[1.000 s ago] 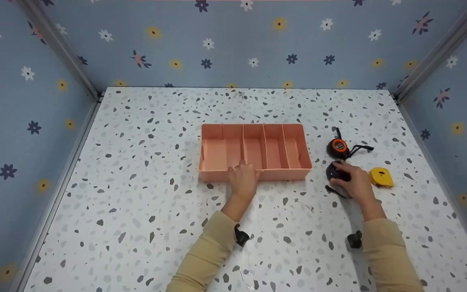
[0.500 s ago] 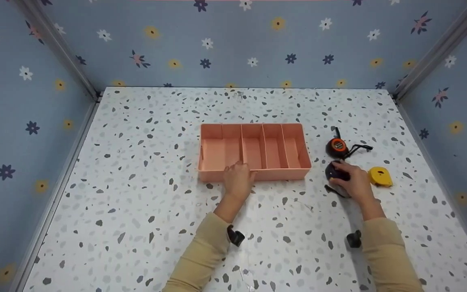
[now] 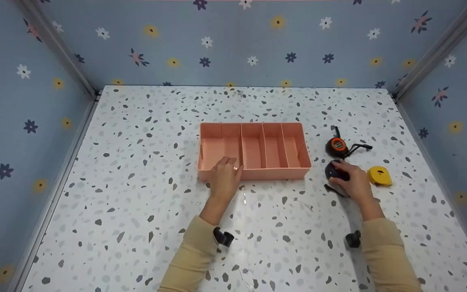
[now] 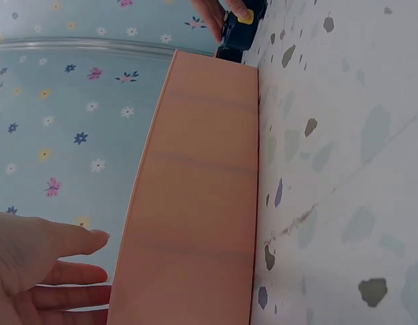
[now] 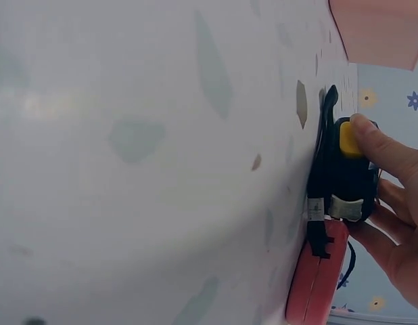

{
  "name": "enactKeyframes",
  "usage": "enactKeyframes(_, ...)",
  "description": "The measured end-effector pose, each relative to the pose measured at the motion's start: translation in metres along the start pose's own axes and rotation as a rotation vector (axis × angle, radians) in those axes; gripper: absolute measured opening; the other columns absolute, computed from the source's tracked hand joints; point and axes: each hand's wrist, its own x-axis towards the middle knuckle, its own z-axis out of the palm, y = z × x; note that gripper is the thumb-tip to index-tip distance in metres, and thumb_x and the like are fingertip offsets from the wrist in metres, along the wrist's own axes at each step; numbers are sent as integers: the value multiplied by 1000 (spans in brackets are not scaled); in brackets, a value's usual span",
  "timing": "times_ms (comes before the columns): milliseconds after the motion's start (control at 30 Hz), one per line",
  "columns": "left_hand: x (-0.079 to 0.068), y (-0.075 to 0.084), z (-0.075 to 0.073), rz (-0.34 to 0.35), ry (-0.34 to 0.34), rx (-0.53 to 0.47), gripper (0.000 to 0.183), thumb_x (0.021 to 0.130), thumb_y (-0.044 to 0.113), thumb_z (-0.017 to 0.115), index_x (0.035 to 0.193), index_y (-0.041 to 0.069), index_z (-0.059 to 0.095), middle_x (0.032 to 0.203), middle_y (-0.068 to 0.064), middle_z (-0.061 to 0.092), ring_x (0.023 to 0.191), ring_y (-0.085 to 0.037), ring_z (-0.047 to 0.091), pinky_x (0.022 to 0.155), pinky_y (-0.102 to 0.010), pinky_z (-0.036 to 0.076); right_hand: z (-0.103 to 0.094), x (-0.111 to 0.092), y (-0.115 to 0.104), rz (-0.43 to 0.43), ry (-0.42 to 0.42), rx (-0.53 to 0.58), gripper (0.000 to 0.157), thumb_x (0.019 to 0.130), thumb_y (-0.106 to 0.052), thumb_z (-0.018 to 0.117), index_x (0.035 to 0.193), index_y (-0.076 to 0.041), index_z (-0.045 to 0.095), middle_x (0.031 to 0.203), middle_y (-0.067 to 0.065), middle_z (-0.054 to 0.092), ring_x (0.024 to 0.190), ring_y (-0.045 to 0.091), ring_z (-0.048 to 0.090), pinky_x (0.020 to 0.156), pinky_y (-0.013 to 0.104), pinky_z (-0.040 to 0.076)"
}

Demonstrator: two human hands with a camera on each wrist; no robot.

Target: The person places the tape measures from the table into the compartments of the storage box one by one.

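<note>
- Pink divided box (image 3: 274, 174) sits in the middle of the white, speckled table (image 3: 136, 202), with a long side facing the person. Little walls split it into four rooms, and the one at the left is the widest.
- Left hand (image 3: 223, 178) is over the front edge of the box, by that wide room. Its fingers look loose and mostly straight, not wrapped around anything. From where I stand, I can't tell if they touch the box. A tan sleeve (image 3: 189, 259) and a small black gadget (image 3: 223, 237) are near the wrist.
- Orange-faced black tape measure (image 3: 336, 147) lies to the right of the box, near it, with its dark strap spread out on the table.
- Plain black tape measure (image 3: 335, 172) is just in front of that one, also to the right of the box. It has a yellow button (image 5: 350, 141). I can't tell if it is lifted at all.
- Right hand (image 3: 355, 180) pinches the plain black one, closed just as far as it needs to fit. The thumb is at the yellow button, and the other fingers curl around the far side.
- Yellow tape measure (image 3: 379, 177) lies just to the right of that hand.
</note>
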Motion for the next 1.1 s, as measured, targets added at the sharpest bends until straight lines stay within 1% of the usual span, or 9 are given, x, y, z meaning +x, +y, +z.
enactKeyframes(67,0,-5,-2,-8,30,-27,27,80,19,66,98,-1,65,96,-11,62,91,-25,58,77,-34,48,0,0,0,0,-5,0,55,78,-22,68,129,-14,48,137,15,34,123,41,28,97,56,23)
enactKeyframes(233,1,-18,-7,7,90,-100,28,79,12,66,101,-6,62,101,-15,59,98,-27,54,86,-32,44,1,-1,-1,-12,-4,0,55,79,-21,67,130,-13,46,138,15,33,123,41,27,97,56,23)
enactKeyframes(433,-1,-34,-8,33,162,-146,33,80,9,65,107,-9,57,108,-18,54,105,-29,49,92,-34,40,1,-1,-1,-14,-5,-8,57,80,-22,67,131,-14,45,139,15,32,124,40,27,97,56,23)
enactKeyframes(533,-1,-41,-8,42,188,-163,37,80,7,64,111,-10,54,113,-20,51,111,-30,44,96,-34,36,2,-2,1,-29,3,-20,57,80,-23,67,132,-14,44,139,15,32,124,40,27,97,56,23)
enactKeyframes(667,-2,-50,-9,27,213,-180,41,80,6,64,115,-10,51,120,-21,46,116,-30,39,100,-34,31,3,-2,2,-32,5,-36,58,80,-26,66,132,-15,44,139,14,32,124,40,27,97,56,22)
enactKeyframes(767,-3,-55,-10,-3,214,-211,44,81,6,62,119,-11,47,124,-22,43,118,-30,37,101,-33,29,3,-2,1,-23,-3,-40,58,81,-26,65,133,-15,43,140,14,31,124,40,26,97,56,22)
enactKeyframes(900,-4,-61,-11,-65,189,-251,47,84,7,59,125,-10,42,125,-21,42,118,-29,38,100,-33,31,2,-1,0,-15,-17,-37,59,80,-25,66,133,-15,42,140,14,30,124,40,26,97,57,22)
enactKeyframes(1033,-5,-66,-11,-126,156,-292,45,87,8,55,127,-7,41,124,-19,42,116,-27,40,99,-33,32,0,-1,-1,-3,-27,-22,62,80,-24,67,135,-14,40,139,16,31,124,40,26,97,56,22)
enactKeyframes(1100,-5,-68,-10,-147,150,-323,42,88,7,53,126,-7,43,123,-19,43,116,-27,41,99,-33,32,-1,-1,-2,4,-28,-11,64,79,-22,67,135,-13,37,138,18,32,124,39,26,97,56,22)
